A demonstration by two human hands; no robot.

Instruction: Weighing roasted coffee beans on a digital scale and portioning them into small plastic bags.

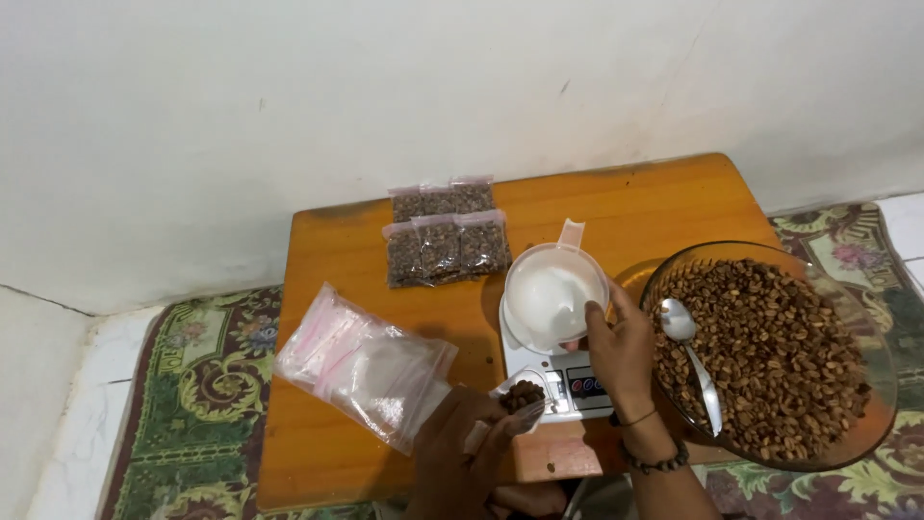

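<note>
Left hand (472, 438) pinches a small, limp, light bag of beans (522, 394) at its mouth; right hand (621, 351) grips the white cup (553, 294) at its 5 o'clock rim — rigid, light, tippable — on the scale (568, 385).

cup (551, 294) on scale (558, 380); bowl (871, 385) right; bags (361, 366) left.

Soft, even light, faint shadows, slightly blurred overall.

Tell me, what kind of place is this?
Probably a room at home, used for packing by hand: a low wooden table on a patterned rug, with a scale and filled bags.
</note>
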